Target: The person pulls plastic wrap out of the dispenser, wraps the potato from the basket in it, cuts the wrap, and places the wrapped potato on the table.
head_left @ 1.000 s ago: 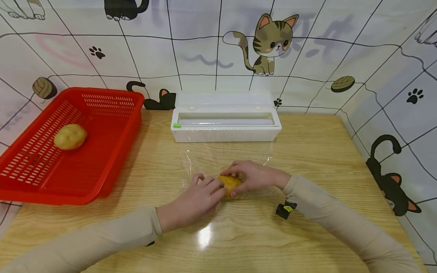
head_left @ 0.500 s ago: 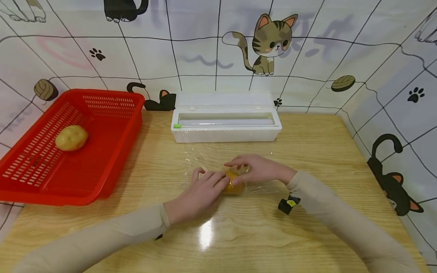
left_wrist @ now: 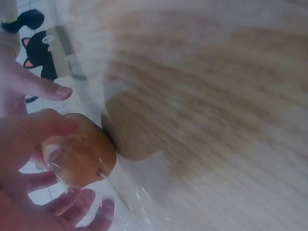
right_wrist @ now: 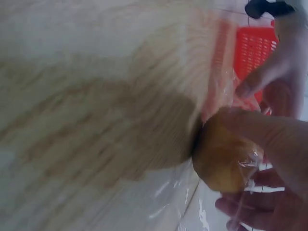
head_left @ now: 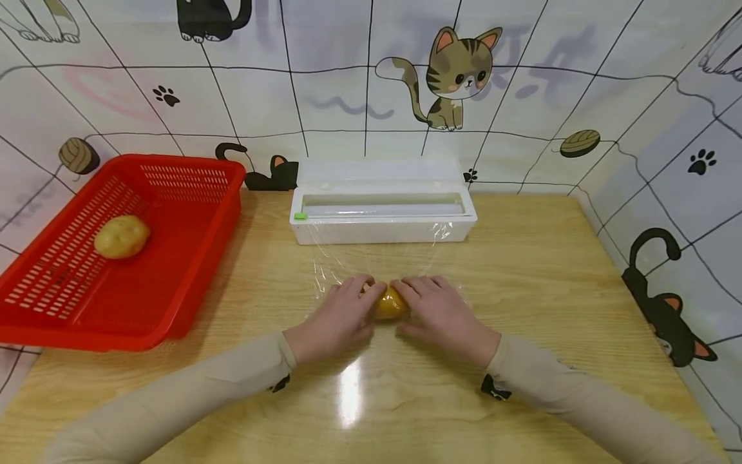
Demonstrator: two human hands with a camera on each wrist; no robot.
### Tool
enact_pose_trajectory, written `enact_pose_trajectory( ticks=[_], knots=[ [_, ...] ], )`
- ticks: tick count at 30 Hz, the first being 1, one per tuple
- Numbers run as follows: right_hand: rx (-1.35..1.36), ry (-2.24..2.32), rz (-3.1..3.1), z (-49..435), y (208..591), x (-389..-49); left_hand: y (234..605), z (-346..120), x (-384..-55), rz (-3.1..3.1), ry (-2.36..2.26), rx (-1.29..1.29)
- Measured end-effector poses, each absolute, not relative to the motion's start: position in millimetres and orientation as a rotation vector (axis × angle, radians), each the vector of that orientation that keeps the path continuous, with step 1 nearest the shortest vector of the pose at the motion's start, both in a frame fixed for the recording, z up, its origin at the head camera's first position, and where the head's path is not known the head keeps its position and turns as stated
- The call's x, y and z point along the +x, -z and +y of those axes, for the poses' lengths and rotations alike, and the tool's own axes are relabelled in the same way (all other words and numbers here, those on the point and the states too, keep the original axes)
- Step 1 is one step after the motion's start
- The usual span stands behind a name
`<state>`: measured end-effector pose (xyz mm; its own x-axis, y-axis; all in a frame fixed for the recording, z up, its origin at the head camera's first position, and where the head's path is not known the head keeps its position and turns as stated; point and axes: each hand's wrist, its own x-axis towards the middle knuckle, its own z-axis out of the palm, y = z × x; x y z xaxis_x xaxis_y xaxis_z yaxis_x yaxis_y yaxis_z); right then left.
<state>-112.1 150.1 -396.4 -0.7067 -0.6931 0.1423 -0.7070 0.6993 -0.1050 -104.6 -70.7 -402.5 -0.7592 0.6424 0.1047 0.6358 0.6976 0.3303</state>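
Note:
A yellow-brown potato [head_left: 390,305] with clear cling film [head_left: 327,264] over it sits on the table, between both hands. My left hand [head_left: 343,317] grips its left side, thumb on the potato [left_wrist: 79,154] in the left wrist view and fingers curled round the far side. From the right, my right hand [head_left: 443,316] holds the same potato, with its thumb against the wrapped surface [right_wrist: 224,156] in the right wrist view. The film stretches back to a white cling film box [head_left: 382,233], whose lid stands raised. Where the film ends under the hands is hidden.
At the left, a red plastic basket [head_left: 168,290] holds another potato [head_left: 122,236]. A green slider [head_left: 300,216] sits on the box's front left edge. A cat-patterned wall covering [head_left: 336,96] rises behind the wooden table [head_left: 522,258].
My right hand has turned and come down from above the potato to its right side. The left hand has shifted slightly right and up. Film now covers the potato and spans back to the box.

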Motion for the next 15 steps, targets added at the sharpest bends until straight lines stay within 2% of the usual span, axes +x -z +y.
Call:
enact_pose_trajectory(
  ticks=[15],
  knots=[
    [1.037, -0.175, -2.886, 137, 396, -120, 402, -82, -114, 2.854, -0.502, 1.118]
  ],
)
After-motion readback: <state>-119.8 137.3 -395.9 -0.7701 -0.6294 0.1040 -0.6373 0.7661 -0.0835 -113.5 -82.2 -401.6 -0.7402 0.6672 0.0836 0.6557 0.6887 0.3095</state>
